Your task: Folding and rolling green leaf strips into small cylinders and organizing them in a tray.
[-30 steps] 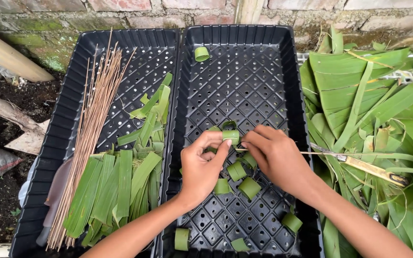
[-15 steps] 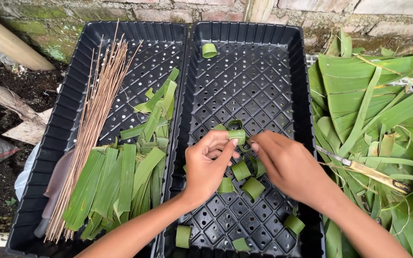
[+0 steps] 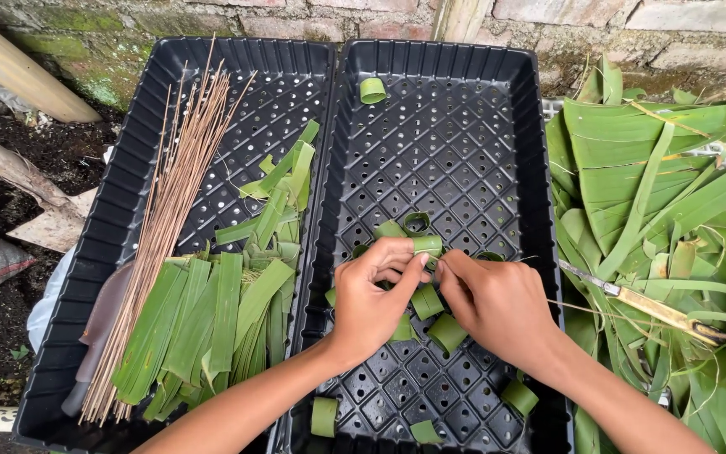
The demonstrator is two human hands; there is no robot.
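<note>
Both of my hands meet over the right black perforated tray [image 3: 464, 143]. My left hand [image 3: 376, 294] pinches a small rolled green leaf ring [image 3: 427, 245] between thumb and fingers. My right hand [image 3: 497, 303] touches the same ring from the right, fingers closed on it. Several more rolled leaf rings [image 3: 445, 331] lie on the tray floor under and around my hands, and one ring [image 3: 372, 90] sits alone at the far end. Whether a thin stick is in my fingers is hidden.
The left black tray [image 3: 136, 160] holds a bundle of thin brown sticks [image 3: 170, 227] and cut green leaf strips [image 3: 212, 328]. Big banana leaves [image 3: 657, 176] pile up at the right with a knife [image 3: 657, 309] lying on them. A brick wall runs along the top.
My view has drifted slightly; both hands stay together on the leaf ring with only small finger movements.
</note>
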